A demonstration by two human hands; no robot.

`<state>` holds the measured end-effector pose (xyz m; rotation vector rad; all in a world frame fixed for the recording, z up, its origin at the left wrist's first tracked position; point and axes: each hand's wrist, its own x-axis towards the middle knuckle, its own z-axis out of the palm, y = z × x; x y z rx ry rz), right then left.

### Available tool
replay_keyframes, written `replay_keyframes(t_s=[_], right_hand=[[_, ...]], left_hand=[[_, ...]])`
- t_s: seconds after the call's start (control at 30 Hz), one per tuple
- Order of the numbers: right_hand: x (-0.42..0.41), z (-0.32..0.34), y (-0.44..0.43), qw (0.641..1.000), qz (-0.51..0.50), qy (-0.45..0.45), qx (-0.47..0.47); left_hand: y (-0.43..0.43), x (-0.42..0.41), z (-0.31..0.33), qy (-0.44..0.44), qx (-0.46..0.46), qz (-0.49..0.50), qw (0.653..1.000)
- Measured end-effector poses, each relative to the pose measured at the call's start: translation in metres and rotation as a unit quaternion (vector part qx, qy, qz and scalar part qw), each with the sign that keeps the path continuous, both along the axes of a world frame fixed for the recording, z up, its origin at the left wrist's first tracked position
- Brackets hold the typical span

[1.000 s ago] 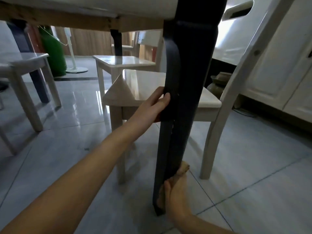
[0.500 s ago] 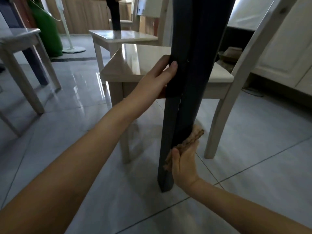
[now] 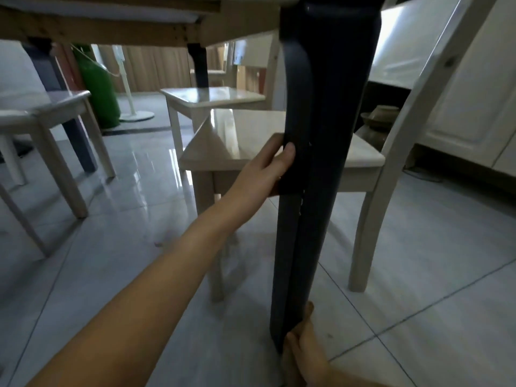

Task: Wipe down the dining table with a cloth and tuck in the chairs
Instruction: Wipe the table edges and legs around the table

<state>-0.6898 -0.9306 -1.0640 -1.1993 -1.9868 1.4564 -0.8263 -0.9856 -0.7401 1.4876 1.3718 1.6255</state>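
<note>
Gripping the dark table leg (image 3: 324, 135) at mid-height: left hand (image 3: 262, 171), on the leg's left side, fingers curled round its near edge, thumb hidden behind. Right hand (image 3: 303, 347) sits low at the leg's foot, clasped against its right face. Tan cloth (image 3: 308, 310) pokes up between hand and leg, mostly hidden. White chair (image 3: 237, 143) stands just behind the leg, its backrest to the leg's right.

It was a home dining room: cream wooden chairs (image 3: 240, 141) ringed the dark-legged dining table (image 3: 326, 79), white panelled cabinets (image 3: 469, 93) stood beside it, and glossy grey floor tiles (image 3: 418, 247) lay beneath.
</note>
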Motion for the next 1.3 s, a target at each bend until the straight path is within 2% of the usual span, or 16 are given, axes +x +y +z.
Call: replay_keyframes(t_s=[0.1, 0.2, 0.33, 0.4, 0.47, 0.57, 0.67, 0.73, 0.83, 0.97, 1.1, 1.3], right_hand=[[-0.005, 0.01, 0.001, 0.995, -0.055, 0.073, -0.033], [0.004, 0.091, -0.019, 0.997, -0.034, 0.061, -0.032], [0.007, 0.176, -0.016, 0.985, -0.016, 0.166, -0.041], [0.013, 0.22, -0.023, 0.979, -0.008, 0.205, 0.018], [0.016, 0.257, -0.028, 0.968, -0.006, 0.223, 0.117], [0.013, 0.28, -0.028, 0.936, 0.0, 0.236, 0.262], [0.009, 0.268, -0.014, 0.908, -0.006, 0.23, 0.349], [0.004, 0.247, -0.004, 0.901, -0.022, 0.224, 0.37], [-0.004, 0.215, -0.005, 0.921, -0.033, 0.271, 0.28], [-0.008, 0.173, -0.009, 0.927, -0.022, 0.274, 0.254], [0.002, 0.126, -0.007, 0.958, -0.01, 0.193, 0.214], [0.019, 0.078, -0.004, 0.982, 0.005, 0.09, 0.165]], left_hand=[[-0.001, 0.001, 0.001, 0.002, 0.001, 0.004, 1.0], [0.0, 0.002, 0.0, 0.0, -0.001, 0.009, 1.0], [-0.003, 0.006, 0.002, -0.005, 0.005, 0.009, 1.0], [-0.005, 0.008, 0.004, -0.013, 0.006, 0.005, 1.0], [-0.006, 0.009, 0.006, -0.019, 0.006, 0.004, 1.0], [-0.005, 0.008, 0.005, -0.023, 0.0, 0.005, 1.0], [-0.005, 0.008, 0.005, -0.026, -0.01, 0.015, 0.999], [-0.003, 0.007, 0.004, -0.024, -0.012, 0.024, 0.999], [0.0, 0.007, 0.0, -0.013, -0.005, 0.035, 0.999], [0.003, 0.005, -0.003, 0.001, 0.008, 0.037, 0.999], [0.004, 0.004, -0.005, 0.006, 0.018, 0.04, 0.999], [0.007, 0.006, -0.01, -0.003, 0.023, 0.071, 0.997]])
